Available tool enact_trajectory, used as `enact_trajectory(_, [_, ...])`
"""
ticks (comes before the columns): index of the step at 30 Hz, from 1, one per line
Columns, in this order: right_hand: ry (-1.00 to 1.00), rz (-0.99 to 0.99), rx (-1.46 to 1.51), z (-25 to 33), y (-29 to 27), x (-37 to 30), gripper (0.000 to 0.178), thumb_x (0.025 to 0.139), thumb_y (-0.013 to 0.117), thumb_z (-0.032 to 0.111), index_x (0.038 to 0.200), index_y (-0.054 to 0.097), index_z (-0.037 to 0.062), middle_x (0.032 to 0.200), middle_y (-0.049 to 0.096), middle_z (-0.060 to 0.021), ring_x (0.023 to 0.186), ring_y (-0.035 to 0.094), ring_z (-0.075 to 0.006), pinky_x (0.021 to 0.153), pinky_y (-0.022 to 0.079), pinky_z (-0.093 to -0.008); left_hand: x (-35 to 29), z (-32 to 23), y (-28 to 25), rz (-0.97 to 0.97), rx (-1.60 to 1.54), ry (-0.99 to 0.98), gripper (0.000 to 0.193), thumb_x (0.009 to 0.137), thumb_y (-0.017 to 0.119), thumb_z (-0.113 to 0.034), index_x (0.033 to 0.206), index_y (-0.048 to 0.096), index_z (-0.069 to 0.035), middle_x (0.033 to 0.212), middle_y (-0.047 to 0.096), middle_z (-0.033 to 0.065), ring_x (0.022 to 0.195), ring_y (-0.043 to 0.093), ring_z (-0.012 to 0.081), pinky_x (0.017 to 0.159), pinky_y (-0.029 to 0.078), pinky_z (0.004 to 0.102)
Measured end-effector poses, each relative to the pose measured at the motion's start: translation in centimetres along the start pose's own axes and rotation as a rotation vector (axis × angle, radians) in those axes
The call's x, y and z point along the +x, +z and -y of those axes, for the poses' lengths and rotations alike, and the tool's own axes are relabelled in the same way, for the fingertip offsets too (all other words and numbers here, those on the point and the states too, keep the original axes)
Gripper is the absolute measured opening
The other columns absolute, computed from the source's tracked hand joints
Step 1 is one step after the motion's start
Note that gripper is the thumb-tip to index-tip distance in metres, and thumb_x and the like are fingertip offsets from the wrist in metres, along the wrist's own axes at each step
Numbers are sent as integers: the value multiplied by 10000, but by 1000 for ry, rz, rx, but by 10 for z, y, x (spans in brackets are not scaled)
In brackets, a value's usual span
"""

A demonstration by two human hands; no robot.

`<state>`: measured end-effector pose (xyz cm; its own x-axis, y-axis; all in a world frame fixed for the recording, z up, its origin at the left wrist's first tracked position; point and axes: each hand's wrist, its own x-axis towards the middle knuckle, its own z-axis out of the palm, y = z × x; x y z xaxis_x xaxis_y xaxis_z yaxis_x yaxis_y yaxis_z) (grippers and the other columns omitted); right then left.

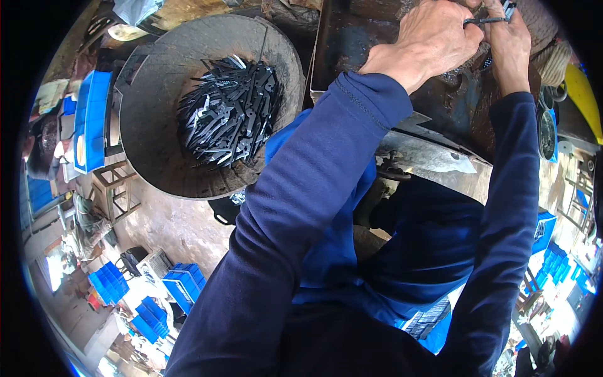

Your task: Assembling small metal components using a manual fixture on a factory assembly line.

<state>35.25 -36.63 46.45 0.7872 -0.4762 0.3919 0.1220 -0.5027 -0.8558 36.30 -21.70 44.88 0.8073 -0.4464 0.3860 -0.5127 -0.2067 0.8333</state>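
Note:
Both my hands are at the top right, over a dark, worn metal work surface. My left hand is curled closed, its fingers at one end of a slim dark metal piece. Against the other end press the closed fingers of my right hand, close beside the left. The piece's far part and some fingertips are cut off by the picture's upper edge. To the left of my hands, a large round metal pan holds a heap of thin black metal pieces, a few with shiny faces.
A wooden stool stands on the floor below the pan's left side. Blue plastic bins are at the left, with more stacked blue crates lower down. A yellow object is at the right rim.

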Motion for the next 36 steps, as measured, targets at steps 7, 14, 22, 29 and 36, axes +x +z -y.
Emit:
enact_trajectory(7, [9,15,74,-3,1,2,282,957,646,340,921,594,65,758,626,-7,662,547,-94,602,443,-247,0,-1,0,11,4,-5,263,890,572,-238,931,670,2,890,664,283,865,643,458,766,515,514])
enact_trajectory(14, [44,31,120,-3,0,2,261,955,649,336,908,590,86,747,617,6,626,521,-80,555,411,-233,0,-1,1,17,-9,-19,272,892,561,-243,930,669,3,896,665,283,875,643,459,776,515,515])
enact_trajectory(22, [86,26,122,3,4,-1,237,959,643,329,908,592,102,745,617,14,615,511,-72,544,395,-225,0,2,1,10,-8,-9,274,891,558,-248,929,672,-2,900,664,284,883,641,462,783,515,518])
enact_trajectory(29, [46,25,98,-3,0,2,241,963,638,319,913,589,88,752,619,3,638,529,-83,567,417,-235,0,0,2,3,-3,2,273,892,559,-246,935,670,0,902,665,284,884,641,463,784,514,518])
enact_trajectory(36, [22,21,96,-3,1,1,239,968,632,312,917,590,82,764,622,-2,657,538,-88,583,429,-238,0,1,3,-6,-1,12,275,888,563,-241,945,664,8,906,665,286,887,641,462,785,514,518])
